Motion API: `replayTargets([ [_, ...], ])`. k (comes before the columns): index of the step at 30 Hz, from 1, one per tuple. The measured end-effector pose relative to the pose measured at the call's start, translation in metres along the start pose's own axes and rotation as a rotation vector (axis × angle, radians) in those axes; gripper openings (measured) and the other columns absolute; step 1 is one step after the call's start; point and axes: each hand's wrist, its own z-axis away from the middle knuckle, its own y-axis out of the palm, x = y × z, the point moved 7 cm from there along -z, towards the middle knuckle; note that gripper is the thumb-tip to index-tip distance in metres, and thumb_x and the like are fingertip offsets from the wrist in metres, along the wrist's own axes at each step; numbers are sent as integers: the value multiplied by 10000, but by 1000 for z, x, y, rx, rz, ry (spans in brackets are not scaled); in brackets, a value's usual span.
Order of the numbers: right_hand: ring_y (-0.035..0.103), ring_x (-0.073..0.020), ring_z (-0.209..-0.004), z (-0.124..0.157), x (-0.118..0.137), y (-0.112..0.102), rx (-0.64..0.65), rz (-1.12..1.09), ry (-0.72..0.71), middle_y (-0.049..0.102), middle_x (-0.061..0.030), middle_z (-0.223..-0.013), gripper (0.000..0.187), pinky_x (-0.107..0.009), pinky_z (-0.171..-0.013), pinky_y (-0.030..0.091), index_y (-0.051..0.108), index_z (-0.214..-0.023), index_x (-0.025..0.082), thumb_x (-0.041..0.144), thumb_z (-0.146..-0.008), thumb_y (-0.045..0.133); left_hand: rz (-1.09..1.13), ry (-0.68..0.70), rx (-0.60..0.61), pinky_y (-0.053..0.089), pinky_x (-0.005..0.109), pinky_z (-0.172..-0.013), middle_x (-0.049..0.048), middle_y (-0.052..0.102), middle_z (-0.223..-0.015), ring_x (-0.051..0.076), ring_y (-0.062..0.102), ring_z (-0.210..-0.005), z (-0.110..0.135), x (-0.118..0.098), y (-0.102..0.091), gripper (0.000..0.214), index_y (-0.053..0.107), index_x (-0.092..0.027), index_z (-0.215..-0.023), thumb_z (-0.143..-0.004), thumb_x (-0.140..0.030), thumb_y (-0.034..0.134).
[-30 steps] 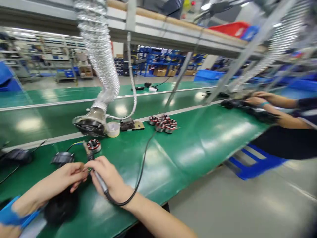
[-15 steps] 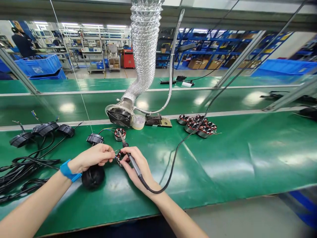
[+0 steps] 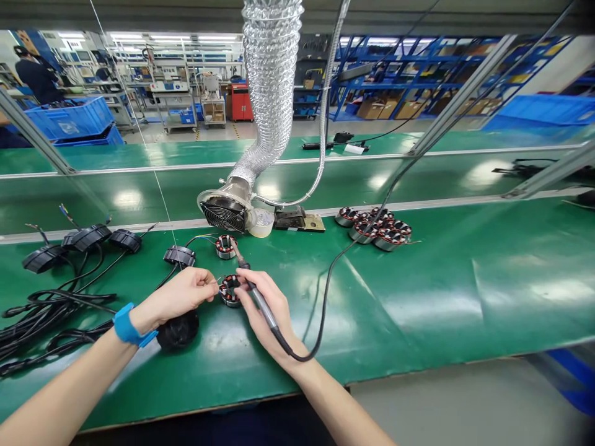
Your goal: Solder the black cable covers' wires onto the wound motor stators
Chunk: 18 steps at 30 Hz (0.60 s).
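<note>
My left hand (image 3: 179,298) pinches a thin wire lead at its fingertips, just left of a copper-wound motor stator (image 3: 230,291) lying on the green bench mat (image 3: 418,297). My right hand (image 3: 267,316) grips a soldering iron (image 3: 260,303), whose tip points away from me, close to a second stator (image 3: 225,246). The iron's black cable (image 3: 325,310) curves off to the right. A black motor housing (image 3: 179,255) with leads sits just beyond my left fingers. Under my left wrist lies a round black object (image 3: 177,330), partly hidden.
Further black motor housings (image 3: 86,237) and a tangle of black cables (image 3: 46,316) lie at left. Several stators (image 3: 374,228) stand beyond, next to a fume extractor (image 3: 225,215) with a silver duct (image 3: 269,80), a tape roll (image 3: 261,222) and a metal stand (image 3: 297,218). A person (image 3: 37,68) stands far off.
The view has swung from tilted to level and moved back. My hands have closed in around the near stator, with the iron now lying over it and pointing away from me.
</note>
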Motion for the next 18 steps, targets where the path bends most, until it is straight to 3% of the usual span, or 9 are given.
replayTargets([
  [3, 667, -133, -751, 13, 13, -20, -148, 96, -67, 698, -23, -849, 161, -248, -702, 536, 662, -1016, 202, 144, -907, 557, -13, -13, -11, 208, 234, -460, -51, 468, -576, 91, 319, -484, 0, 1, 0, 280, 558, -158, -714, -751, -434, 594],
  [6, 681, -131, -648, 25, 25, -31, -224, 211, -147, 707, 2, -708, 148, -258, -663, 537, 655, -862, 196, 132, -894, 527, 18, -40, 0, 182, 234, -440, -51, 468, -580, 84, 294, -463, -2, 3, 2, 296, 552, -163, -709, -740, -453, 605],
  [11, 669, -128, -558, 29, 30, -30, -223, 208, -200, 684, 12, -605, 182, -257, -608, 525, 638, -793, 192, 142, -891, 493, 24, -47, -3, 155, 234, -430, -61, 437, -566, 75, 256, -449, -3, 6, 2, 266, 554, -162, -718, -751, -422, 601],
  [18, 653, -124, -502, 24, 29, -25, -173, 187, -155, 669, 21, -565, 199, -257, -606, 540, 657, -785, 192, 168, -899, 496, -1, -41, -40, 170, 239, -438, -66, 424, -547, 84, 281, -452, 2, -2, 1, 238, 543, -167, -714, -749, -398, 593],
])
